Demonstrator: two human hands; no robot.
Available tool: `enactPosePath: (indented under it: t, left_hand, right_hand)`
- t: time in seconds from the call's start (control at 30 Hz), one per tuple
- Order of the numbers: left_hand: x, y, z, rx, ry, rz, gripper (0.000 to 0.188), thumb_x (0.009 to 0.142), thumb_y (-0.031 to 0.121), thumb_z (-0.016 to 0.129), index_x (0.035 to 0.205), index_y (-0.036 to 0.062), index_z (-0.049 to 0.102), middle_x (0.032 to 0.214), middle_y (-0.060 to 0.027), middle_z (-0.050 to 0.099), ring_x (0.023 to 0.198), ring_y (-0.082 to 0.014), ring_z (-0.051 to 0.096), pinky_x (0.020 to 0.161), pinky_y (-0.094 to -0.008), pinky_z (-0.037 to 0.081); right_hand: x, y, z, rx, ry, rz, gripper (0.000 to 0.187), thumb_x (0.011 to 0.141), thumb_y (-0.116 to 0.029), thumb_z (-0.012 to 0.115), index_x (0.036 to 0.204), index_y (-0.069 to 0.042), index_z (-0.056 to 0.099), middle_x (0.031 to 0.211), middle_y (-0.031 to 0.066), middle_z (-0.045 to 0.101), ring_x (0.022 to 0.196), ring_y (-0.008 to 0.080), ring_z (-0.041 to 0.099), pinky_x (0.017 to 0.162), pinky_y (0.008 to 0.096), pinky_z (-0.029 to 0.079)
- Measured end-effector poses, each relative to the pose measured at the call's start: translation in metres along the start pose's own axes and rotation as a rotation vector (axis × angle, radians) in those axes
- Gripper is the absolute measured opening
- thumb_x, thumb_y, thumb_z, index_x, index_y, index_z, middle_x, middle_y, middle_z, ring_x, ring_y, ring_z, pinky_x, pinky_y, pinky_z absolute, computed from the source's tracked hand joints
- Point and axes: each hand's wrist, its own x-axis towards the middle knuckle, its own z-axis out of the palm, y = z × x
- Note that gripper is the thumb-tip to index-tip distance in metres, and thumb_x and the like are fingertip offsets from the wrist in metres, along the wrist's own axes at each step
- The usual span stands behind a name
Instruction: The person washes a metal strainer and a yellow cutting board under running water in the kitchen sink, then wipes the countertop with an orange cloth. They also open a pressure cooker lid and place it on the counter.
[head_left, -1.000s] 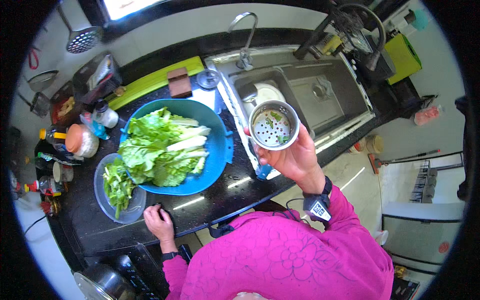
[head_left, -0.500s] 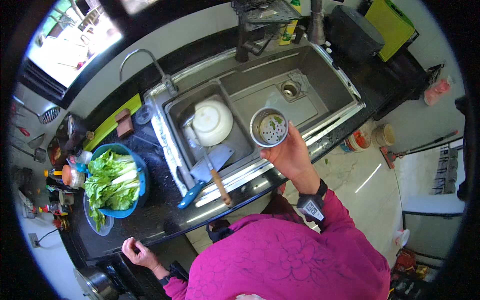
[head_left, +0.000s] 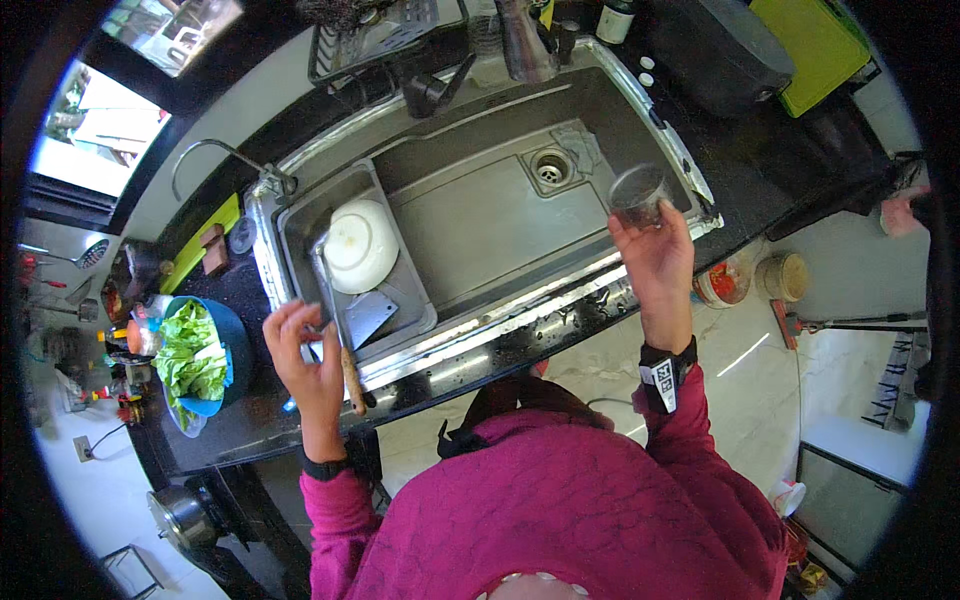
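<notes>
In my right hand [head_left: 655, 250] is a metal strainer cup [head_left: 636, 192], gripped over the right end of the sink. The cup looks blurred, so its inside cannot be made out. My left hand [head_left: 303, 350] is raised at the sink's front left edge, fingers bent and apart, holding nothing visible. Beside it a wooden handle [head_left: 353, 382] sticks out over the counter edge. An upturned white bowl [head_left: 362, 250] rests in the small left basin [head_left: 405, 285], with a broad metal blade [head_left: 370, 316] in front of it.
A drain hole [head_left: 551, 170] with a grey cloth [head_left: 580, 148] beside it is in the large basin [head_left: 470, 215]. Leafy greens [head_left: 192, 355] fill a blue tub [head_left: 237, 350] at left. The faucet [head_left: 230, 150] and dish rack [head_left: 390, 45] stand behind.
My right hand carried the strainer cup to the right and tilted it. My left hand rose from the counter's front to beside the wooden handle. The view shifted.
</notes>
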Motion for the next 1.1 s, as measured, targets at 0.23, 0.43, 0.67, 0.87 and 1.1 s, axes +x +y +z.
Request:
enactPosePath:
  t: [0.23,0.43,0.67,0.87,1.1]
  left_hand:
    - [0.074,-0.006,0.095,-0.268,-0.192,-0.082,0.039,0.070,-0.002,0.065,0.106,0.0084,0.057,0.111,-0.0085,0.049,0.087,-0.0155,0.056,0.064,-0.0246,0.049]
    - [0.145,-0.011,0.178,-0.086,-0.295,0.059,0.048,0.072,0.003,0.066,0.118,0.0059,0.051,0.113,-0.0114,0.051,0.100,-0.0248,0.054,0.073,-0.0312,0.049]
    - [0.210,-0.027,0.265,0.092,-0.268,0.130,0.071,0.070,0.014,0.066,0.133,0.0043,0.035,0.132,-0.0197,0.042,0.124,-0.0328,0.038,0.101,-0.0408,0.032]
    - [0.225,-0.049,0.298,0.043,-0.512,0.050,0.067,0.067,0.031,0.068,0.127,0.0143,0.045,0.129,-0.0116,0.047,0.122,-0.0312,0.039,0.099,-0.0444,0.029]
    - [0.168,-0.006,0.288,-0.099,-0.219,-0.154,0.046,0.068,0.023,0.067,0.111,0.0085,0.056,0.110,-0.0152,0.057,0.108,-0.0355,0.050,0.093,-0.0443,0.035]
  right_hand:
    - [-0.020,-0.046,0.012,-0.622,0.058,-0.162,0.061,0.074,-0.001,0.060,0.131,-0.004,0.037,0.112,0.0091,0.052,0.097,0.0187,0.055,0.086,0.0350,0.046]
    - [0.015,-0.036,0.020,-1.259,-0.308,-0.027,0.065,0.064,-0.001,0.073,0.124,-0.009,0.048,0.118,0.0064,0.044,0.102,0.0199,0.053,0.083,0.0312,0.050]
    - [0.102,0.000,0.007,-1.531,-0.502,-0.143,0.074,0.057,-0.013,0.077,0.124,-0.008,0.047,0.111,0.0160,0.052,0.103,0.0309,0.054,0.086,0.0359,0.046]
    - [0.151,0.010,-0.008,-1.591,-0.731,-0.089,0.072,0.056,-0.013,0.077,0.121,-0.003,0.047,0.109,0.0173,0.056,0.102,0.0328,0.055,0.089,0.0373,0.044]
    - [0.186,0.030,-0.016,-1.665,-0.857,-0.096,0.068,0.055,-0.019,0.077,0.116,-0.003,0.052,0.113,0.0161,0.057,0.102,0.0333,0.054,0.089,0.0389,0.043]
